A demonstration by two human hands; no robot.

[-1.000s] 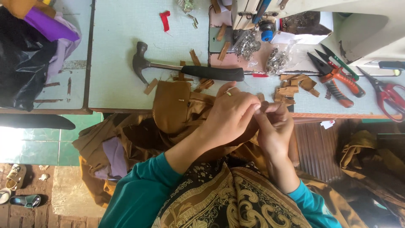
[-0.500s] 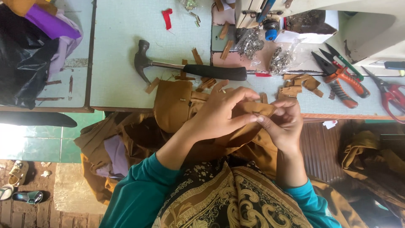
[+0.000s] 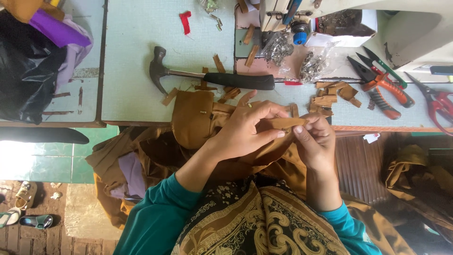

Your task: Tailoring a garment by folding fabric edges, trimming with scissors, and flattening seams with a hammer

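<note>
While the brown cloth garment (image 3: 198,118) lies half on the near edge of the pale green work table (image 3: 137,61) and half in your lap, you are working a narrow tan fabric strip (image 3: 285,123) against its folded edge, and as far as the picture shows that strip is not yet fixed down: it sits loose between your fingers, with no stitching or fastener visible on it. A small metal fitting already shows on the flat part of the garment to the left, so I judge some of the work on this piece done. More short tan fabric strips (image 3: 332,94) wait on the table just beyond your hands, to the right, which suggests several are left to deal with. Your left hand (image 3: 245,132) is curled over the garment, thumb and fingertips pinched shut on the near end of the strip and the cloth beneath it. Your right hand (image 3: 316,141) is closed too, thumb and forefinger nipping the strip's right end. The black-handled claw hammer (image 3: 212,78) lies untouched farther back, the orange-handled pliers (image 3: 384,92) and red-handled scissors (image 3: 439,104) well apart to the right, beside clear bags of small metal fittings (image 3: 292,56).
</note>
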